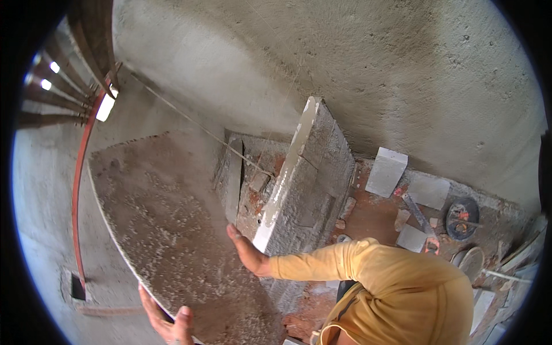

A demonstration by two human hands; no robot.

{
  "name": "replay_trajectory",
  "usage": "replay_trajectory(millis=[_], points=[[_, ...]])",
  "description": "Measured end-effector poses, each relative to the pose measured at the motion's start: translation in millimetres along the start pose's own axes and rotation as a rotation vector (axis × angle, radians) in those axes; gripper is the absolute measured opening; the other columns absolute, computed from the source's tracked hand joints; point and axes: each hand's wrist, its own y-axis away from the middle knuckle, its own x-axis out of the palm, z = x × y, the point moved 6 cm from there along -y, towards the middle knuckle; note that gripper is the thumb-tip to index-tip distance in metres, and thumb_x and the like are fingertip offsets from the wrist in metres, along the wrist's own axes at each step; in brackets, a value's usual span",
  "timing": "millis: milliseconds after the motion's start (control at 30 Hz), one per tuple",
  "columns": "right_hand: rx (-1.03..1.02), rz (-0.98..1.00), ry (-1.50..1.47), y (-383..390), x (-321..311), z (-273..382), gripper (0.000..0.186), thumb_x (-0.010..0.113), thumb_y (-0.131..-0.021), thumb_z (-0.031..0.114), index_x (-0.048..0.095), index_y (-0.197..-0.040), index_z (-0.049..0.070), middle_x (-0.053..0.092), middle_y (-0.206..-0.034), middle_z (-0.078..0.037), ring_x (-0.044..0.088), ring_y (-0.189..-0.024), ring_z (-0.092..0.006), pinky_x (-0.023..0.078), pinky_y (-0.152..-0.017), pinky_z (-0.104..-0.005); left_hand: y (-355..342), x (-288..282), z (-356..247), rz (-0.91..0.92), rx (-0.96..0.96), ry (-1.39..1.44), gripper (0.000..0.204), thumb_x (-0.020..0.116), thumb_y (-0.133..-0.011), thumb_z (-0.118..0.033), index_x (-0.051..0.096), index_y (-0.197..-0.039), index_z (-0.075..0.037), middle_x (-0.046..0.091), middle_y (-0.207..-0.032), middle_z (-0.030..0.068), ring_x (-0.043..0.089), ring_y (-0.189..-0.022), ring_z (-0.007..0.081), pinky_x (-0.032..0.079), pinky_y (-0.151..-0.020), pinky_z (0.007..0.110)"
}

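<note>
A large slab [172, 230] with a rough, gritty grey-brown face and a pale edge leans in front of me. My left hand [164, 322] grips its lower left edge, thumb on one side and fingers on the other. Across the slab's right side, my right hand [250, 256] rests with its fingers stretched out, touching or nearly touching it; the yellow sleeve [313, 264] leads back to my shoulder. Close by that hand stands a thick grey partition [316, 178] with a whitish top edge. Behind it, a narrow board [234, 178] stands upright in a recess.
On the reddish floor to the right lie pale blocks [386, 171], a handsaw [420, 214] with an orange handle, and a black bucket [462, 225]. A rough plastered wall [391, 75] rises at the back. A long thin rod [198, 123] slants above the recess. A red strip [76, 190] curves at left.
</note>
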Motion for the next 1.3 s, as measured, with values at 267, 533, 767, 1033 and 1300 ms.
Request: replay_trajectory(millis=[267, 533, 767, 1033, 1300], points=[[-0.436, 0.145, 0.449, -103, -71, 104, 0.047, 0.025, -0.099, 0.035, 0.036, -0.134, 0.005, 0.034, -0.141, -0.015, 0.033, -0.13, -0.025, 0.024, -0.111, -0.0393, -169, 4, 14, 0.058, -0.008, -0.125, 0.1, 0.074, -0.064, -0.036, 0.027, -0.144, 0.003, 0.052, -0.124, 0.0165, 0.052, -0.11, 0.0264, 0.041, -0.092, 0.036], [0.199, 0.001, 0.109, -166, -196, -40, 0.07, 0.034, -0.094, 0.059, 0.032, -0.142, 0.008, 0.045, -0.138, -0.016, 0.05, -0.12, -0.0315, 0.033, -0.108, -0.0449, -284, 115, 96, 0.307, -0.031, -0.155, 0.09, 0.074, -0.064, -0.029, 0.036, -0.139, 0.005, 0.054, -0.119, 0.0161, 0.054, -0.105, 0.0238, 0.045, -0.087, 0.032], [0.439, -0.048, -0.19, -217, -216, -91, 0.09, 0.035, -0.089, 0.067, 0.019, -0.146, 0.0, 0.024, -0.148, -0.025, 0.036, -0.131, -0.0396, 0.034, -0.107, -0.0487, -304, 253, 174, 0.526, -0.112, -0.02, 0.093, 0.076, -0.066, -0.018, 0.028, -0.142, 0.006, 0.051, -0.125, 0.0168, 0.053, -0.109, 0.0227, 0.043, -0.094, 0.032], [0.348, -0.282, 0.017, -191, -302, -75, 0.086, 0.04, -0.089, 0.065, 0.029, -0.141, -0.004, 0.037, -0.14, -0.027, 0.055, -0.113, -0.0398, 0.047, -0.095, -0.0411, -315, 375, 202, 0.724, -0.068, -0.156, 0.098, 0.078, -0.065, -0.024, 0.026, -0.14, 0.01, 0.045, -0.133, 0.0252, 0.048, -0.121, 0.0292, 0.037, -0.102, 0.032], [0.335, -0.746, 0.104, -171, -360, -44, 0.066, 0.046, -0.092, 0.055, 0.048, -0.121, -0.005, 0.059, -0.094, -0.014, 0.064, -0.076, -0.0213, 0.052, -0.067, -0.032, -325, 456, 165, 0.832, 0.075, -0.199, 0.101, 0.078, -0.065, -0.034, 0.027, -0.138, 0.013, 0.043, -0.135, 0.0301, 0.047, -0.124, 0.0334, 0.036, -0.103, 0.033]])
